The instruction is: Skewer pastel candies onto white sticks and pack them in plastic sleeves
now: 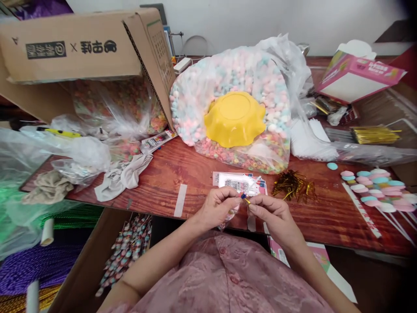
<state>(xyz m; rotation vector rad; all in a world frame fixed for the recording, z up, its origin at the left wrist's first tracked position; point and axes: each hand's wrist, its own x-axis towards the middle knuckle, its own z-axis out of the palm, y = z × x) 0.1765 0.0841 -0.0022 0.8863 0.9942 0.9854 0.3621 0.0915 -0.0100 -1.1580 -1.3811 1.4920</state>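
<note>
My left hand (221,204) is closed in a pinch at the gathered top of a small clear bag (229,217), whose lower part with colourful contents hangs below the fingers. The fingers of my right hand (272,211) pinch a short gold twist tie (247,201) against the bag's neck. Just behind the hands lie flat printed bags (239,183) with barcodes. A loose pile of gold twist ties (291,184) is spread to the right of them.
A yellow scalloped bowl (235,117) lies upside down on a large bag of pastel candies (189,104). An open cardboard box (81,48) stands at the left. Pastel lollipops (379,189) lie at the right, near a pink-and-white carton (358,76). A grey cloth (122,178) rests near the front edge.
</note>
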